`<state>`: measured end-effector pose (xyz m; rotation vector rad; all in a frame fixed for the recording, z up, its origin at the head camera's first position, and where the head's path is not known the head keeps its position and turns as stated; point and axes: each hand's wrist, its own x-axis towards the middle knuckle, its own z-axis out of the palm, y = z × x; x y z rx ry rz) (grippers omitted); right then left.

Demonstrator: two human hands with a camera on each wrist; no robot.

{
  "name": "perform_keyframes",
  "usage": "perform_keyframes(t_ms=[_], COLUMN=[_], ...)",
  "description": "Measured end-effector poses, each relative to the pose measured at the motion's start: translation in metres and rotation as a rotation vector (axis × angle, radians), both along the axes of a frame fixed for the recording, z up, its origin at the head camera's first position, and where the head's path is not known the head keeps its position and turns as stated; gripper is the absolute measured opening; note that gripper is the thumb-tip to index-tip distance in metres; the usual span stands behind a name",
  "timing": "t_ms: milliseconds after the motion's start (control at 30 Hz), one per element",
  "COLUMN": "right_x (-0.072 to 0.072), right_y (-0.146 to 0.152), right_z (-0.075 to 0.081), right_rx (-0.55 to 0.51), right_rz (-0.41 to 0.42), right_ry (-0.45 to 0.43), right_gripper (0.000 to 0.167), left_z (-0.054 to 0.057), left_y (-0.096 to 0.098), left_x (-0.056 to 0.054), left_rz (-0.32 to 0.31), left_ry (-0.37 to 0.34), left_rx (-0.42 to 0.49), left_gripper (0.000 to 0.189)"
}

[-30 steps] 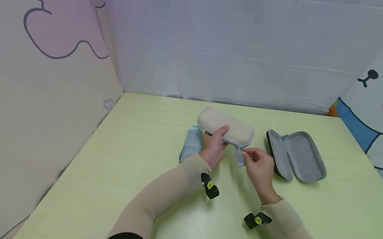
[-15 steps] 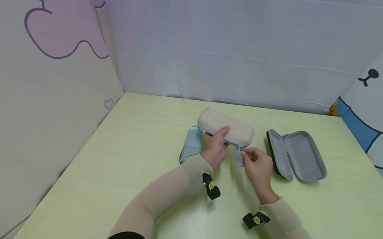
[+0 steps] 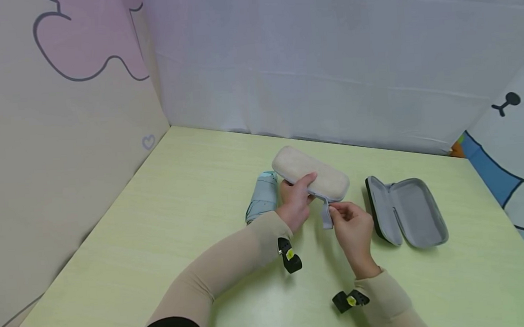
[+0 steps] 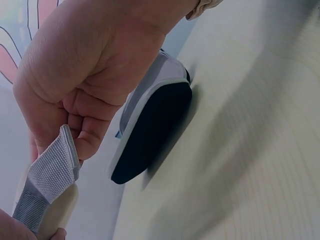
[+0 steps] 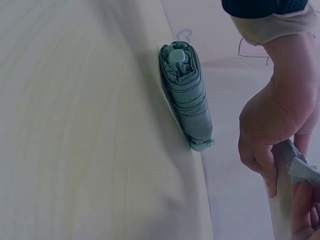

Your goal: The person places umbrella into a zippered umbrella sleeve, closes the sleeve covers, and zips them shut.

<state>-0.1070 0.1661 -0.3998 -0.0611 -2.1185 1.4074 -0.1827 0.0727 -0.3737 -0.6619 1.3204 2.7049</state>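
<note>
In the head view my left hand (image 3: 293, 206) grips a cream, rounded oblong pad (image 3: 329, 178) with grey edging, thumb on top and fingers beneath. A short grey strap (image 3: 326, 217) hangs from its near edge, and my right hand (image 3: 354, 230) pinches that strap between thumb and fingers. The left wrist view shows the strap (image 4: 52, 170) close up, woven and ribbed, with the curled right hand (image 4: 85, 75) around its far side. From the right wrist view, the left hand (image 5: 280, 117) holds the pad above the table, right fingertips (image 5: 302, 210) at the strap.
A folded teal umbrella (image 3: 262, 196) lies on the table (image 3: 166, 214) just left of the left hand. To the right of the right hand, a hard zip case (image 3: 417, 213) lies open, grey inside and dark outside (image 4: 155, 132). A white cloth wall (image 3: 328, 64) stands behind.
Both hands keep their hold on the pad and strap. The pad has shifted very slightly right; the umbrella and case stay where they were.
</note>
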Motion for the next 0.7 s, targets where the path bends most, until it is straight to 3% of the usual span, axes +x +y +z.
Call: perform_keyframes(t_ms=[300, 433, 533, 633, 700], right_x=[0.000, 0.001, 0.006, 0.011, 0.011], right_y=[0.000, 0.002, 0.001, 0.001, 0.006], right_z=[-0.001, 0.001, 0.012, 0.022, 0.020], right_rx=[0.026, -0.029, -0.091, -0.113, -0.127], right_rz=[0.042, 0.132, 0.189, 0.203, 0.192], right_ry=[-0.001, -0.028, -0.083, -0.119, -0.134], right_gripper=[0.004, 0.007, 0.007, 0.007, 0.007], left_z=[0.000, 0.000, -0.001, -0.002, -0.003], left_y=[-0.003, -0.009, -0.014, -0.020, -0.024], left_x=[-0.004, -0.009, -0.014, -0.018, -0.020], left_rz=[-0.060, -0.133, -0.198, -0.269, -0.306], left_ry=[0.020, 0.023, 0.000, -0.022, -0.043], left_rx=[-0.020, -0.046, -0.092, -0.143, -0.184], left_gripper=[0.053, 0.045, 0.044, 0.043, 0.043])
